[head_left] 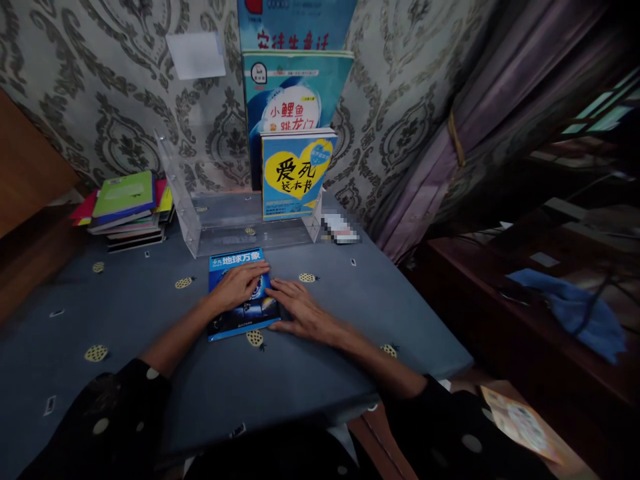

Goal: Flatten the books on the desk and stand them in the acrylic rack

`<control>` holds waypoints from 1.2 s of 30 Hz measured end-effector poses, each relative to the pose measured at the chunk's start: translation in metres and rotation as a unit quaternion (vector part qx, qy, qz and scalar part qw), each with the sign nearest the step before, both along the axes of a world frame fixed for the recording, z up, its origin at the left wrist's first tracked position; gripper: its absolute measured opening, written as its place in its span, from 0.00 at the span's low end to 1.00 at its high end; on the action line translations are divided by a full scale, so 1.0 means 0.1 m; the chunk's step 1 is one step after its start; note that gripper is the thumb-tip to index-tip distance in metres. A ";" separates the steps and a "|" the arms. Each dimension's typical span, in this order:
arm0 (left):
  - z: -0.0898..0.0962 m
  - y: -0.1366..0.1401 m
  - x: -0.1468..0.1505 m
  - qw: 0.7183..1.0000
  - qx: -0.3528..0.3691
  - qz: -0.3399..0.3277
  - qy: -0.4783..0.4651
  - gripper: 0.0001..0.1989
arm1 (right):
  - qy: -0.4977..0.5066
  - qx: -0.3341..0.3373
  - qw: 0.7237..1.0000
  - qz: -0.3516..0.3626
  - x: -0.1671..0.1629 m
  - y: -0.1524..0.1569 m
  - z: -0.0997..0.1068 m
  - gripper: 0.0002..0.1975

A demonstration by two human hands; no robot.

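Note:
A blue book (233,321) with a dark picture cover lies flat on the table in front of me. My left hand (240,283) rests on its cover, fingers stretched out across the upper right part. At the book's right edge is my right hand (303,313), its fingers extended toward the cover and its thumb apart near the lower right corner. Neither hand is wrapped round anything. Behind the book stands a clear acrylic rack (240,235). On the rack's right side, a blue and yellow book (295,175) stands upright in front of taller teal books (295,83).
A stack of books and notebooks (125,200) sits at the table's back left. Right of the rack lies a small, pixelated item (341,228). The patterned table cover (350,373) ends at the right, beside a dark red cabinet (500,320) holding a blue cloth (570,310).

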State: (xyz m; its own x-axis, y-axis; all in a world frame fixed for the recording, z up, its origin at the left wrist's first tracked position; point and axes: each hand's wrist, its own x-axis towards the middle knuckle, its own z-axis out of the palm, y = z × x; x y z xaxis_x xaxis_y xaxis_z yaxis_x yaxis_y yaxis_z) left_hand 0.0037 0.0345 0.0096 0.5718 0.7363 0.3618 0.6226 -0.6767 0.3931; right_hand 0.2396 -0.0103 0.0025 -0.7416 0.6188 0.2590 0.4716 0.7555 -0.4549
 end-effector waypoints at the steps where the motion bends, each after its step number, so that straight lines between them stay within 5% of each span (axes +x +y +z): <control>1: 0.00 0.01 0.00 1.000 -0.001 0.002 0.001 0.19 | 0.003 0.003 1.000 0.000 0.00 0.02 -0.02 0.36; 20: -0.03 0.41 0.01 0.996 0.052 0.059 0.051 0.18 | -0.008 0.025 1.000 -0.007 -0.01 0.02 -0.10 0.36; 36: -0.04 0.01 0.00 1.000 0.013 -0.014 0.012 0.22 | 0.037 0.011 0.999 -0.018 -0.02 0.02 -0.14 0.41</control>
State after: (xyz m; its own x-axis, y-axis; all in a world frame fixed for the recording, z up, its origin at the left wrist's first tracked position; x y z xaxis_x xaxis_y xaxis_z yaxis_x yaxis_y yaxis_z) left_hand 0.0041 0.0357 0.0060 0.6014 0.7103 0.3658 0.6118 -0.7039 0.3609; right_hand 0.2376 -0.0087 -0.0118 -0.6969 0.6385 0.3264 0.4641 0.7486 -0.4735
